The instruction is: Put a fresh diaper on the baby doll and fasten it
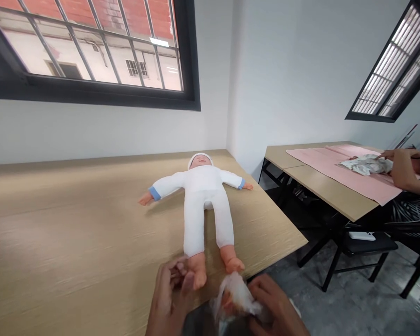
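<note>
A baby doll (205,186) lies on its back on the wooden table, dressed in a white suit with blue cuffs and a white cap. Its arms are spread and its bare feet point toward me. Beside the foot on the left, my left hand (171,289) has its fingers loosely curled, with a gap to the thumb; whether it touches the foot is unclear. Off the table's near edge, my right hand (275,303) grips a thin, see-through plastic bag (236,294). Something orange shows blurred inside the bag.
The doll's table (73,233) ends in a corner at the right. Across a gap, another table (322,186) bears a pink cloth (336,172) and a patterned bundle (364,164), with a person's arm (409,175) over it. A black chair (362,245) holds a white object.
</note>
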`<move>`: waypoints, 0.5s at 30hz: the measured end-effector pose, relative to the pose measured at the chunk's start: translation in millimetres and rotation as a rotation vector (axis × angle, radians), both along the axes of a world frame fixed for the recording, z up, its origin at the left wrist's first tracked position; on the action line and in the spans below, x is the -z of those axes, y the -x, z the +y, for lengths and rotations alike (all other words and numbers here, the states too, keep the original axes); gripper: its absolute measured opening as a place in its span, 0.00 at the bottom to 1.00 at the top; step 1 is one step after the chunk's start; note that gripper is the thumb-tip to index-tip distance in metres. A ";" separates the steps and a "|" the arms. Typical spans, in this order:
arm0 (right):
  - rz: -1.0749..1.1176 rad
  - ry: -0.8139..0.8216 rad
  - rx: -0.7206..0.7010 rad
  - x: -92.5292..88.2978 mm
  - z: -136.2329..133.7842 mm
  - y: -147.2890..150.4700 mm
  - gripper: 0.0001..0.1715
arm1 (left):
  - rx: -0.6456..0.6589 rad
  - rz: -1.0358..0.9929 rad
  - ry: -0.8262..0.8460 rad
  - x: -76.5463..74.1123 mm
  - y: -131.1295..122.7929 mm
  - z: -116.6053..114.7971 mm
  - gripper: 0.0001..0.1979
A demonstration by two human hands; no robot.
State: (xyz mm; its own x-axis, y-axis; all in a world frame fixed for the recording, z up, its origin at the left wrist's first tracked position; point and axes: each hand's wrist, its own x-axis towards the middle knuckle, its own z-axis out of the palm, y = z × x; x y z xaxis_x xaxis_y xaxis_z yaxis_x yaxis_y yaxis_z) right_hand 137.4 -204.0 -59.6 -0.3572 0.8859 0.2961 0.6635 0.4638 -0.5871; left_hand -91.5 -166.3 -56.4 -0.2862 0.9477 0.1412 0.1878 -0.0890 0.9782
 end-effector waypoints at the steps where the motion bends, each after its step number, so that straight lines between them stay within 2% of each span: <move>1: 0.022 -0.013 0.012 -4.0 6.3 -2.1 0.16 | -0.009 -0.050 0.023 -1.5 -1.1 1.3 0.25; 5: 0.128 0.052 -0.025 -14.4 15.2 -0.7 0.20 | 0.025 -0.270 0.165 -11.4 -2.6 4.6 0.30; 9: 0.219 0.111 -0.120 -7.8 18.8 8.0 0.23 | 0.127 -0.553 0.235 -15.5 -0.4 5.0 0.29; 12: 0.298 -0.001 -0.201 -2.1 23.3 13.4 0.23 | 0.244 -0.819 0.265 -15.2 -0.2 7.5 0.24; 15: 0.369 -0.142 -0.262 -5.1 26.0 17.6 0.20 | 0.321 -1.017 0.360 -20.7 -5.8 9.8 0.18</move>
State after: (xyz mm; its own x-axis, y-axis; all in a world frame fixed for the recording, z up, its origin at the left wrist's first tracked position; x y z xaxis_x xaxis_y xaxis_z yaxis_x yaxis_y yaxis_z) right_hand 119.8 -178.0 -54.4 -0.4114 0.7214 0.5571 0.2720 0.6805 -0.6804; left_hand -85.7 -156.5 -35.7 0.1522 0.9366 -0.3155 -0.6928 0.3288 0.6418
